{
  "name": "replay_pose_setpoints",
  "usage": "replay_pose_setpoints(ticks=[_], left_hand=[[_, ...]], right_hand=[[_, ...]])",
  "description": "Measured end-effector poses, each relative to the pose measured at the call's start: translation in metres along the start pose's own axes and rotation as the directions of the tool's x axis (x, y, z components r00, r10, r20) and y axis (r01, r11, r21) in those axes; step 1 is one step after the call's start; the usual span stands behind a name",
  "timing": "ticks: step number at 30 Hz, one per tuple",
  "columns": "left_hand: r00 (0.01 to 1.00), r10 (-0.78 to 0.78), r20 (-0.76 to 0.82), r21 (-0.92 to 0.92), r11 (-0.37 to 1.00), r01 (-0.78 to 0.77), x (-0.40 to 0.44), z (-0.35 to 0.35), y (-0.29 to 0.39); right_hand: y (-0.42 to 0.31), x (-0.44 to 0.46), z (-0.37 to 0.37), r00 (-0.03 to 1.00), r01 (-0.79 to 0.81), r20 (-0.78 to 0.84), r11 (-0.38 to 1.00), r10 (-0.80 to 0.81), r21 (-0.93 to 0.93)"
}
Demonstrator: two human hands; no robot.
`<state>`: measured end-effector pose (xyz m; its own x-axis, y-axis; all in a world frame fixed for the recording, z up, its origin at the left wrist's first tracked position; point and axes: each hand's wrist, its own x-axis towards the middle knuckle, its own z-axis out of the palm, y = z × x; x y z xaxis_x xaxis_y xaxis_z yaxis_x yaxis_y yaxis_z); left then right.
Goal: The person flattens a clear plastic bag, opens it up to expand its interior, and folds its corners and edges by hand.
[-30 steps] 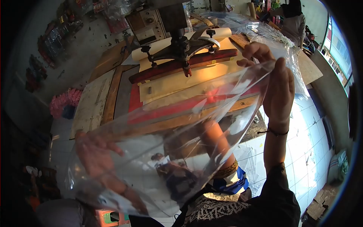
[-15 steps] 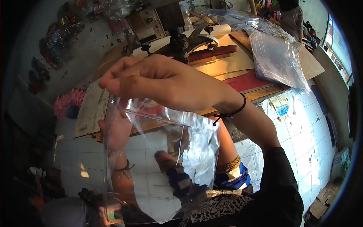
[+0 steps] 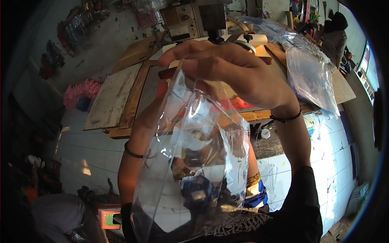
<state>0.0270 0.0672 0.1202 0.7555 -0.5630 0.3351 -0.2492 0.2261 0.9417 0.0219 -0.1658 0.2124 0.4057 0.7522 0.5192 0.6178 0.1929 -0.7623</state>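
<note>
One plastic (image 3: 162, 152), hung before the bench (image 3: 259, 116): we have its top pinched in the right hand (image 3: 239, 73), thumb below fingers, nearly closed. The left hand (image 3: 156, 115) is behind the plastic; we cannot tell its grip. Left of the bench we note a pink heap (image 3: 81, 92).
</note>
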Motion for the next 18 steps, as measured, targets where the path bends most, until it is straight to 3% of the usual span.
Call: replay_pose_setpoints(ticks=[6,12,15,18], left_hand=[[0.99,0.082,0.114,-0.041,0.996,-0.078,0.032,0.008,0.021],[0.996,-0.061,0.061,0.07,0.996,0.057,0.013,0.014,0.055],[0.984,-0.175,0.031,0.111,0.979,0.171,0.007,0.018,0.062],[0.971,-0.241,0.0,0.134,0.962,0.239,0.006,0.018,0.057]], right_hand=[[-0.021,-0.012,-0.024,0.999,0.016,-0.046,0.98,-0.026,-0.199],[0.007,-0.034,-0.027,0.972,-0.131,-0.224,0.949,0.066,-0.288],[0.009,-0.037,-0.027,0.957,-0.273,-0.162,0.938,0.241,-0.215],[0.033,-0.042,-0.024,0.994,-0.11,-0.009,0.994,0.11,-0.027]])
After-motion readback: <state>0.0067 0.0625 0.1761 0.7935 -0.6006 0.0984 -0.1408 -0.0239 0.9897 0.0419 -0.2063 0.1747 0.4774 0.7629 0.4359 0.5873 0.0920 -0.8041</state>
